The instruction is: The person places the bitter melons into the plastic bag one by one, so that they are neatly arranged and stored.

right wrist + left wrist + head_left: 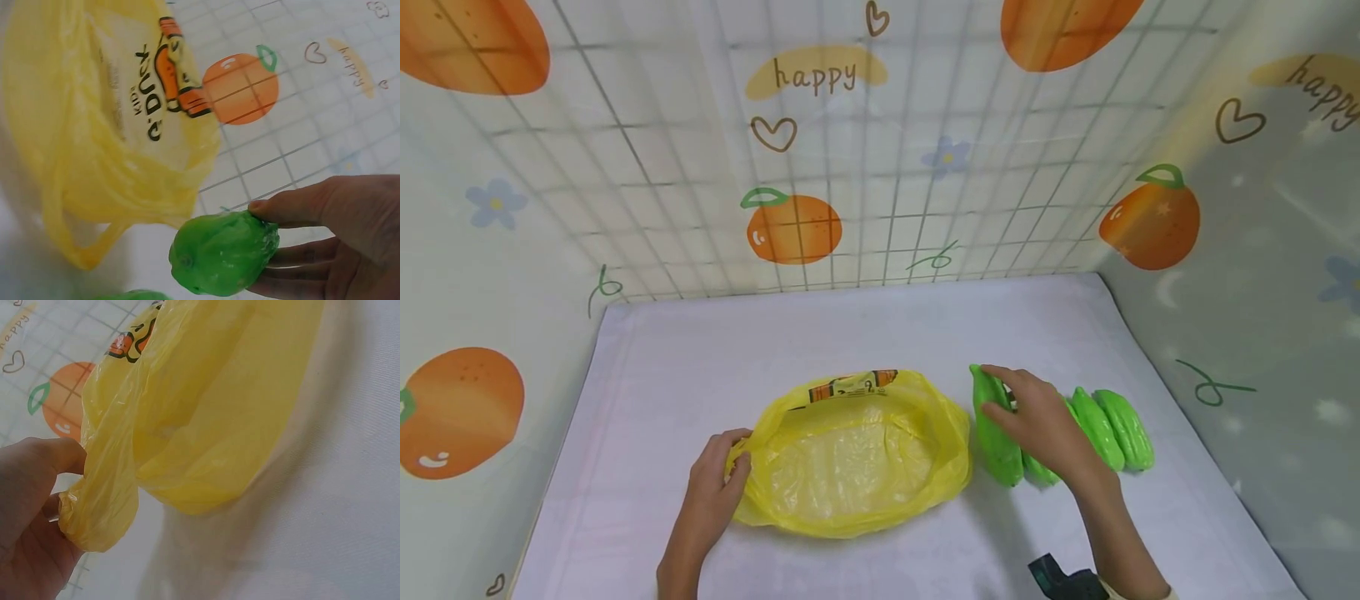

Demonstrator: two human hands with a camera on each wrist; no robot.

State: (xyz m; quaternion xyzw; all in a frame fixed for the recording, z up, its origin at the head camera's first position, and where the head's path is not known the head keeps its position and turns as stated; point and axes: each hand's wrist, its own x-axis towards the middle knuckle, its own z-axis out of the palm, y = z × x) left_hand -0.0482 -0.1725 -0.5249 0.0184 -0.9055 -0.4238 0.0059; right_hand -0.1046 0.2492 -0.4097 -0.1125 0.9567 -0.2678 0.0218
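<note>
A yellow plastic bag lies on the table with its wide mouth facing up; printed pictures and letters show on its far side. My left hand grips its left edge, where the left wrist view shows a bunched handle loop between thumb and fingers. At the bag's right, my right hand holds a long, shiny green fruit-like piece, ridged and tapering to a tip. In the right wrist view, the thumb lies on one side of this piece and the fingers on the other.
Several similar green pieces lie in a row right of the bag, the outermost nearest the table's right side; my right hand partly covers the row. White cloth covers the table. Printed curtains with oranges and a grid enclose its back and sides.
</note>
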